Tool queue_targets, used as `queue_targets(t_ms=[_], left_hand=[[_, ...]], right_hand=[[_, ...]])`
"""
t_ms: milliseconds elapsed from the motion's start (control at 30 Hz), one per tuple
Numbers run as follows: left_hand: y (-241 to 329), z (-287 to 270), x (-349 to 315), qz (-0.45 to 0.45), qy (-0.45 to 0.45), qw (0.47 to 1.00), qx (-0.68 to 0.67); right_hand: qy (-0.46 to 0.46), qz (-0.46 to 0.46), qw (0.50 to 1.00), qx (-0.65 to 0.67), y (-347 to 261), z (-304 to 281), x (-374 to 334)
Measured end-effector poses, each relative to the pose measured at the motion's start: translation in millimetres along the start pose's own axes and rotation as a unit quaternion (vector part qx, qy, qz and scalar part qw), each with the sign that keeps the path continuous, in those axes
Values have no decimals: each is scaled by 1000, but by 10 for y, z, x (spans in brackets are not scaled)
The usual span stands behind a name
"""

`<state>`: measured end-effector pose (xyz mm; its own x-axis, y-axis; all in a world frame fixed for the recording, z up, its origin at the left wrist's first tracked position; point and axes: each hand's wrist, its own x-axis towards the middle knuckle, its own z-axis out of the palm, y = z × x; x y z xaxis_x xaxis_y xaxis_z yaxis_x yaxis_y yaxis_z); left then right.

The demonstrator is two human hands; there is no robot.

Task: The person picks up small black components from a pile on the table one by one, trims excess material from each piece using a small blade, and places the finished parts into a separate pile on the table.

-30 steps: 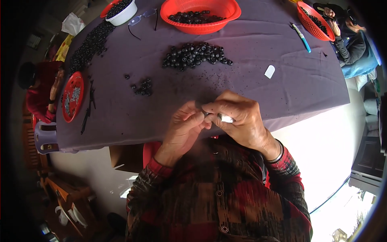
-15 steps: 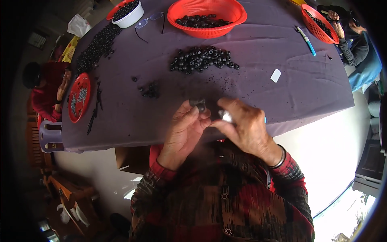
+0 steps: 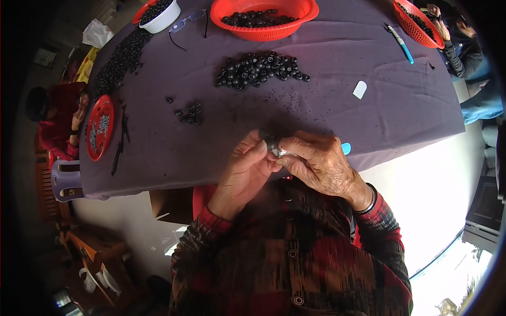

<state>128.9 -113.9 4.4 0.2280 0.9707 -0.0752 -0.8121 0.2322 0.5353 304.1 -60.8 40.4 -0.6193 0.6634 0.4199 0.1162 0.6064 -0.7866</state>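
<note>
The left hand (image 3: 242,173) has thumb and fingers clamped on 1 black bead (image 3: 272,142), on the near side of the pile (image 3: 261,72). The right hand (image 3: 326,164) closes its fingers around a mostly hidden tool (image 3: 346,148) — blue end, shiny tip close to the bead; whether they touch, I cannot tell. Beyond the pile stands a red bowl (image 3: 263,34). Right of the pile lies a white tag (image 3: 359,89); left of it — and nearer — a small cluster (image 3: 192,112).

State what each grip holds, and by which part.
Left grip: a dark round piece, exact hold unclear. Right grip: a blue-ended tool, short of that protruding end.
</note>
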Motion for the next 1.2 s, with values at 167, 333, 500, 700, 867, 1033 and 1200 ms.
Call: queue_targets(t_ms=[167, 333, 500, 700, 867, 1033, 1200], left_hand=[[-8, 24, 0, -4, 16, 1000, 0], [-7, 2, -8, -11, 17, 1000, -3], [-13, -34, -8, -8, 8, 1000, -3], [-1, -82, -10, 6, -1, 1000, 15], [6, -68, -12, 22, 18, 999, 44], [-3, -65, 1, 43, 27, 996, 76], [-103, -94, 14, 29, 60, 994, 88]], right_hand=[[2, 4, 999, 33, 28, 16, -22], [-3, 23, 997, 72, 43, 42, -42], [-8, 30, 995, 90, 35, 31, -30], [-7, 34, 995, 95, 35, 55, -35], [-9, 34, 995, 92, 19, 57, -23], [-12, 37, 993, 110, 15, 51, -2], [-9, 88, 995, 36, 48, 59, -1]])
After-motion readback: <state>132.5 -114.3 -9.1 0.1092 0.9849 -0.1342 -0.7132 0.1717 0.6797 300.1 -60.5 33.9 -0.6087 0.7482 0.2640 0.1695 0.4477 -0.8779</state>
